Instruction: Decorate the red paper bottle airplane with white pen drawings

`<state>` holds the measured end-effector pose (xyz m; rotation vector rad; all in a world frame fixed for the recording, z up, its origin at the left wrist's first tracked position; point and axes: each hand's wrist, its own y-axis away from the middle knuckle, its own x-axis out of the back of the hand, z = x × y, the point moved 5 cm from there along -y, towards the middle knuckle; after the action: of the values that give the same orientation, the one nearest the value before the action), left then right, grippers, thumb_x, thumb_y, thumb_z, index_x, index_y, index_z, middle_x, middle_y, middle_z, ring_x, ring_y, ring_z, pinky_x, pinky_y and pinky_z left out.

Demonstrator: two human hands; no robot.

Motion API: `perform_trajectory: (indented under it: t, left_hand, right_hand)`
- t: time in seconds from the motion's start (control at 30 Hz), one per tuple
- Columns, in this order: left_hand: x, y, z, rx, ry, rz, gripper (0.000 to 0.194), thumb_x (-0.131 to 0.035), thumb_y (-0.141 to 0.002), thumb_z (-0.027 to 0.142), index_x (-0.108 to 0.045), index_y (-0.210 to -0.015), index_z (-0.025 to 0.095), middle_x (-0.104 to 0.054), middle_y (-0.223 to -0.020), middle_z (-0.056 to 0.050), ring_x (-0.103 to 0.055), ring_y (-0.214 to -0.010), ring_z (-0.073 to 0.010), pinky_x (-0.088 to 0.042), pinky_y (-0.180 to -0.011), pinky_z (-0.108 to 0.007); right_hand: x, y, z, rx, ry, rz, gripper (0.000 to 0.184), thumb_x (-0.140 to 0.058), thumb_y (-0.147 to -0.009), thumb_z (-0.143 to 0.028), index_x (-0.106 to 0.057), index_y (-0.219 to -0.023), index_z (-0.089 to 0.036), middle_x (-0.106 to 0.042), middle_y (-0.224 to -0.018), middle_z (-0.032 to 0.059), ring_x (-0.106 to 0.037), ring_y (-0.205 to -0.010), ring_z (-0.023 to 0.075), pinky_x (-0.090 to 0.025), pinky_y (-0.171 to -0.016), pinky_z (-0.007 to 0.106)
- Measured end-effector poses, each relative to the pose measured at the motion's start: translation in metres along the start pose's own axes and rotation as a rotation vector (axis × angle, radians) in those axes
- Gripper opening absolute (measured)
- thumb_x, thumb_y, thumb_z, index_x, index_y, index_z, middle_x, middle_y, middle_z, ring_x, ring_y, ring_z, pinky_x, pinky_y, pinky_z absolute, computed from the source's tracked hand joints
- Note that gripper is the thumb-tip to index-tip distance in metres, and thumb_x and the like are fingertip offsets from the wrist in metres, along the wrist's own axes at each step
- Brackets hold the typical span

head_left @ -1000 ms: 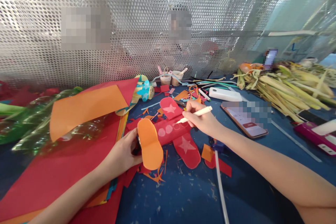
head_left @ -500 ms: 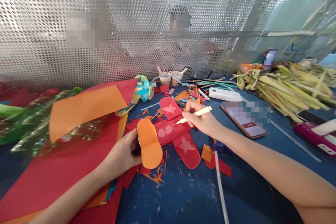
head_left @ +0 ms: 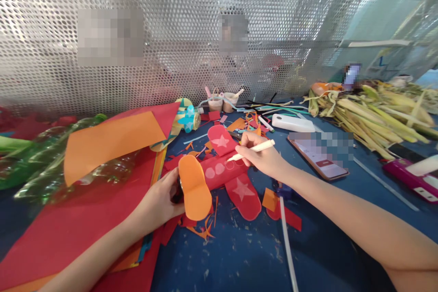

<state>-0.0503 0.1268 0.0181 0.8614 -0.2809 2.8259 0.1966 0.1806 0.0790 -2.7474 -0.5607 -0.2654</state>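
Note:
A red toy plane [head_left: 222, 173] lies across the middle of the table, with white stars on its wings and pale circles along its body. At its left end is an orange propeller-shaped piece [head_left: 195, 187]. My left hand [head_left: 160, 198] is closed round that end, its fingertips partly hidden behind the orange piece. In my right hand [head_left: 256, 150] a white marker [head_left: 262, 145] is pinched like a pen. Its tip touches the red body beside the circles, where thin outlines show.
Red and orange sheets [head_left: 112, 141] and green plastic bottles [head_left: 58, 159] lie left. Paper scraps [head_left: 205, 230] surround the plane. A phone [head_left: 320, 157], a white device [head_left: 293, 123], corn husks [head_left: 372, 114] and a glue gun [head_left: 415, 175] sit right. A perforated metal screen [head_left: 191, 32] stands behind.
My right hand and the marker have shifted very slightly left along the plane's body. My left hand and the plane have stayed almost still.

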Motion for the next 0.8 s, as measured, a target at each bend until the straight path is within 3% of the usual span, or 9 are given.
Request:
perform_trajectory:
  t: [0.23, 0.47, 0.8]
  left_hand:
    - [-0.0024, 0.001, -0.0057, 0.031, 0.039, -0.05, 0.077, -0.076, -0.064, 0.034, -0.047, -0.134, 0.023, -0.073, -0.1, -0.006, -0.071, -0.085, -0.0281, -0.06, -0.071, -0.036]
    - [-0.0056, 0.0012, -0.0089, 0.034, 0.066, -0.099, 0.077, -0.074, -0.069, 0.036, -0.041, -0.138, 0.024, -0.067, -0.118, -0.01, -0.071, -0.093, -0.0292, -0.059, -0.079, -0.039]
    - [-0.005, 0.0, -0.0063, 0.05, 0.026, -0.086, 0.075, -0.073, -0.069, 0.038, -0.043, -0.136, 0.022, -0.071, -0.105, -0.008, -0.071, -0.085, -0.0269, -0.059, -0.07, -0.034]
  right_hand:
    - [-0.0006, 0.0004, 0.0017, -0.001, -0.007, 0.007, 0.024, -0.057, -0.086, -0.031, -0.042, -0.069, -0.022, -0.049, -0.047, -0.0084, -0.041, -0.042, 0.0066, -0.028, -0.044, 0.022]
    - [0.0007, 0.0, -0.0003, -0.005, -0.003, 0.013, 0.022, -0.055, -0.083, -0.023, -0.04, -0.067, -0.022, -0.048, -0.044, -0.0097, -0.039, -0.039, 0.0061, -0.025, -0.043, 0.021]
    - [0.0037, -0.0004, -0.0004, -0.011, -0.004, 0.029, 0.022, -0.054, -0.082, -0.023, -0.04, -0.065, -0.023, -0.046, -0.041, -0.0102, -0.039, -0.039, 0.0067, -0.028, -0.043, 0.022]
